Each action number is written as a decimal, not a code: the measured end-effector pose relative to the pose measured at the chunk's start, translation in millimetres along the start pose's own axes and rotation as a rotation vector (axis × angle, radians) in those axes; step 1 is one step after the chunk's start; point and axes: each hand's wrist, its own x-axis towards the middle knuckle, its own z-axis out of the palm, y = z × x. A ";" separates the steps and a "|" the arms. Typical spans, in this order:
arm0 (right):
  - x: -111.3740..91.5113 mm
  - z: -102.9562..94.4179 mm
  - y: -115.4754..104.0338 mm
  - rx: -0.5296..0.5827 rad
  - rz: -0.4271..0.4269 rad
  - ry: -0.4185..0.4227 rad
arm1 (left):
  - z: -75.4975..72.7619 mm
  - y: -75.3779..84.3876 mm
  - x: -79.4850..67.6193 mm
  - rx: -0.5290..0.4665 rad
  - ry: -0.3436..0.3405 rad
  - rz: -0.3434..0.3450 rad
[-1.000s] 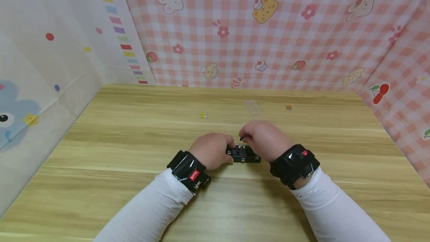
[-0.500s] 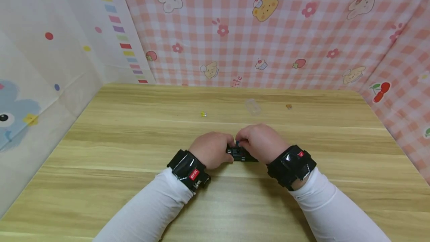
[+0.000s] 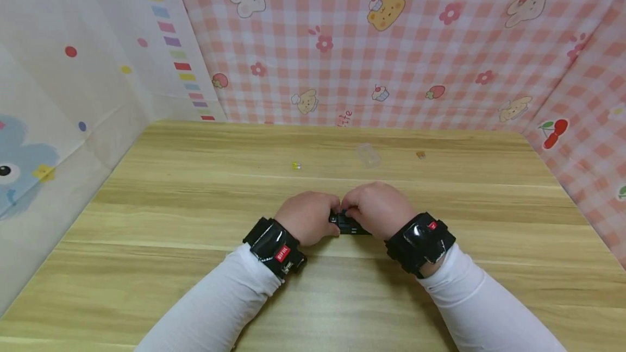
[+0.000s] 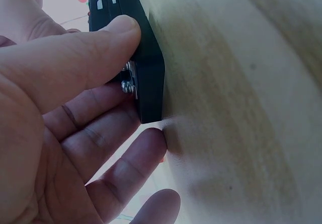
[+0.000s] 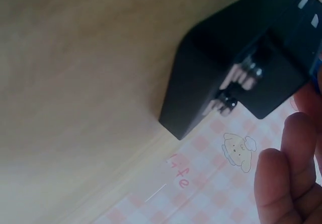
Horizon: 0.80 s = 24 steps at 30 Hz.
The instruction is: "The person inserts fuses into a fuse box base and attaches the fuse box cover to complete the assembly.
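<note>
A black fuse block (image 3: 348, 225) with silver screw terminals lies on the wooden table in front of me. My left hand (image 3: 307, 219) grips its left end, the thumb on the near side and fingers on the far side. In the left wrist view, the thumb lies just above the screws of the fuse block (image 4: 150, 83). My right hand (image 3: 381, 209) pinches a small blue blade fuse (image 3: 344, 211) right at the top of the block, mostly hidden by the fingertips. The right wrist view shows the other end of the fuse block (image 5: 201, 68), with two screws.
Farther back on the table (image 3: 195, 178) lie a yellow blade fuse (image 3: 296, 165), a clear plastic cover (image 3: 369, 155) and an orange-brown blade fuse (image 3: 421, 155). A pink checked cloth (image 3: 293, 26) hangs behind the table.
My right hand has moved left and down with the blue blade fuse, from above the fuse block to its top. The left hand keeps its grip in place.
</note>
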 end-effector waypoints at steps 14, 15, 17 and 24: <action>1.0 4.5 -1.9 -0.034 -0.012 0.009 | -0.4 0.6 -0.5 -0.004 0.003 -0.004; 1.1 4.8 -2.1 -0.035 -0.012 0.007 | -0.5 0.7 -0.7 -0.004 0.003 -0.004; 1.0 5.0 -2.5 -0.040 -0.016 0.007 | -0.5 0.8 -0.8 -0.006 0.004 -0.005; 0.6 4.0 -4.0 -0.031 -0.012 -0.008 | -0.4 1.0 -0.8 -0.008 0.006 -0.008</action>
